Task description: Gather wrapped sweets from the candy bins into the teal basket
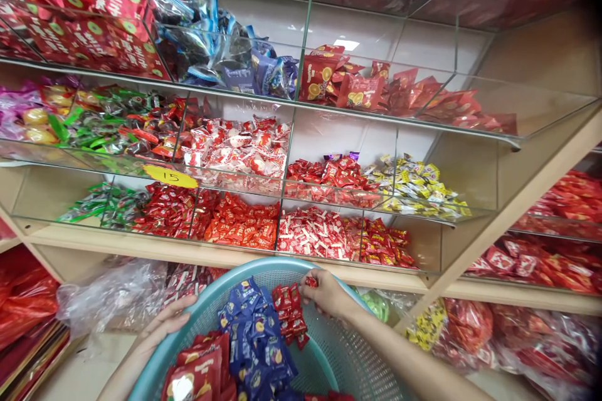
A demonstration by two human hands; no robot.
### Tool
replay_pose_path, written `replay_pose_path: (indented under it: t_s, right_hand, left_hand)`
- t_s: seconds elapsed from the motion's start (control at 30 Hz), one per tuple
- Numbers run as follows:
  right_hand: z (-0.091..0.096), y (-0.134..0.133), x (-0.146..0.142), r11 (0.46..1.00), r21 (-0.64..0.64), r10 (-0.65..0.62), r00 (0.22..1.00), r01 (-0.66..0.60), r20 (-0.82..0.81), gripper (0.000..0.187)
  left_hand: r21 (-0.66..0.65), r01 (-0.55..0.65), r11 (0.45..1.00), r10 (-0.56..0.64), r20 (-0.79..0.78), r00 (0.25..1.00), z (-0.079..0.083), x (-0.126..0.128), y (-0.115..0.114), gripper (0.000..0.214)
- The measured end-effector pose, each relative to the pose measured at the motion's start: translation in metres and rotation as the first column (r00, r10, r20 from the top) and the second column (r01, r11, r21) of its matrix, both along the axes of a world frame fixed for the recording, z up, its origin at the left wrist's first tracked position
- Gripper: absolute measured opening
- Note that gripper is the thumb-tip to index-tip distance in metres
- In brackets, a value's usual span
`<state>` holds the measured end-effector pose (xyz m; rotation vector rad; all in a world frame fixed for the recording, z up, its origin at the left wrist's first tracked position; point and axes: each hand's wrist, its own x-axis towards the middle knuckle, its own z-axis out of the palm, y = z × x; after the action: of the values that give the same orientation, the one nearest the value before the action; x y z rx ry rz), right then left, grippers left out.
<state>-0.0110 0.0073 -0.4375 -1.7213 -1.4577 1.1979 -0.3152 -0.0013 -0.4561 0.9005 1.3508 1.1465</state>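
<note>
A teal plastic basket fills the lower middle of the view. It holds blue candy packets, small red candies and larger red packets. My left hand grips the basket's left rim, fingers curled over the edge. My right hand reaches into the basket from the right and pinches a small red candy just above the red pile.
Glass-fronted tiered bins of wrapped sweets rise ahead: red, white-red and yellow candies, blue bags on top. A yellow price tag reading 15 sticks to the glass. Plastic bags of stock lie under the wooden shelf.
</note>
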Motion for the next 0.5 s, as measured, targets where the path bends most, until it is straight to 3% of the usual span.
replay_pose_path:
  t_s: [0.17,0.37,0.5]
  right_hand:
    - [-0.006,-0.007,0.009,1.000,0.003,-0.018,1.000,0.018,0.024,0.010]
    - [-0.001,-0.015,0.011,0.994,-0.090,0.051,0.986,-0.066,-0.160,0.023]
    - [0.007,-0.013,0.010,0.990,-0.074,0.099,0.966,-0.119,-0.241,0.026]
  left_hand:
    - [0.006,0.028,1.000,-0.028,0.046,0.999,-0.001,-0.001,0.000,0.040]
    - [-0.021,0.018,1.000,-0.016,0.073,0.997,0.001,0.001,-0.003,0.047]
    - [-0.040,0.007,0.999,-0.004,0.076,0.997,0.002,0.003,-0.004,0.053]
